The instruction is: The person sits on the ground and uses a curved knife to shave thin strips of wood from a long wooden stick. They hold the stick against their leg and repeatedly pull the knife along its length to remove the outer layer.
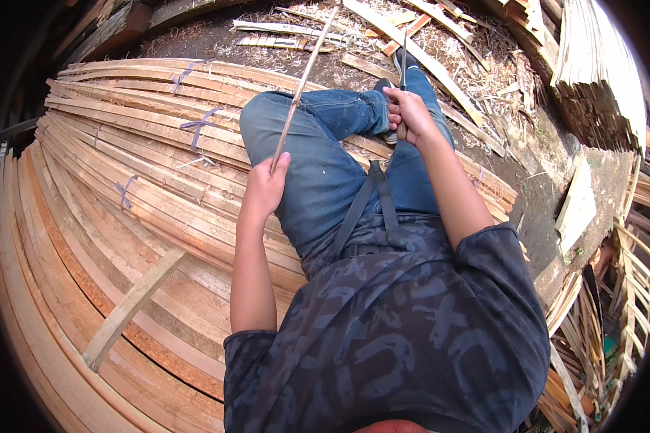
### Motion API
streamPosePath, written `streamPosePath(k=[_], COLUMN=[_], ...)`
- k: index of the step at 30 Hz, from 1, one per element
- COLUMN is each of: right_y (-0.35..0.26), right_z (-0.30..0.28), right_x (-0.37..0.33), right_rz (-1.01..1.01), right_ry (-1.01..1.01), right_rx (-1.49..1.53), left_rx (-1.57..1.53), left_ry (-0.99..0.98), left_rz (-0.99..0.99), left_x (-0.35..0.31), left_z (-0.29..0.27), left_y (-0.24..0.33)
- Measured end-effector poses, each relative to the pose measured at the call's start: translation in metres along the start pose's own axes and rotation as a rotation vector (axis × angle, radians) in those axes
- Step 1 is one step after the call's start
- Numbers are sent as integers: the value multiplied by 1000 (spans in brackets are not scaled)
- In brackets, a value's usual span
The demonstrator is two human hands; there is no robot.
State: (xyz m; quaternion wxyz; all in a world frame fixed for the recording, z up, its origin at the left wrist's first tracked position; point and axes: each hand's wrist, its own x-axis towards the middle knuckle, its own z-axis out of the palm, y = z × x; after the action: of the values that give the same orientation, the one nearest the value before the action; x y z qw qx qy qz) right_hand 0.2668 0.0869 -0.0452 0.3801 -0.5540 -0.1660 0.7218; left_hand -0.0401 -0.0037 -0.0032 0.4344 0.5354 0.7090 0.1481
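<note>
My left hand (267, 184) is closed around the lower end of a long, thin wooden stick (304, 79). The stick slants up and away past my left knee, its far end over the shavings. Above my right thigh, my right hand (409, 115) grips a knife (404, 68), its narrow blade pointing away from me. Part of the knife's handle shows below my fingers. A gap separates stick and blade. My legs, in blue jeans (314, 162), are bent beneath both hands.
Bundled wooden strips (159, 130), tied with purple bands, lie under and left of my legs. A loose batten (133, 307) crosses the boards nearer me. Offcuts (426, 54) and shavings litter the ground ahead. A stack of thin strips (599, 79) stands far right, beside a stone slab (603, 184).
</note>
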Motion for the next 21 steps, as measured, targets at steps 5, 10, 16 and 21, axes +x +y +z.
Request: streamPosePath(k=[5,10,16,21], right_y=[-31,-47,-80,-97], right_z=[9,-9,-22,-18], right_x=[-67,-137,-182,-187], right_rz=[-329,-528,-796,-918], right_ry=[101,199,257,233], right_rx=[4,-8,-68,-230], left_rx=[348,410,368,409], left_ry=[257,426,413,367], left_rz=[214,513,723,775], left_x=[-3,7,22,30], left_z=[-38,-50,-46,-37], left_y=[50,89,114,120])
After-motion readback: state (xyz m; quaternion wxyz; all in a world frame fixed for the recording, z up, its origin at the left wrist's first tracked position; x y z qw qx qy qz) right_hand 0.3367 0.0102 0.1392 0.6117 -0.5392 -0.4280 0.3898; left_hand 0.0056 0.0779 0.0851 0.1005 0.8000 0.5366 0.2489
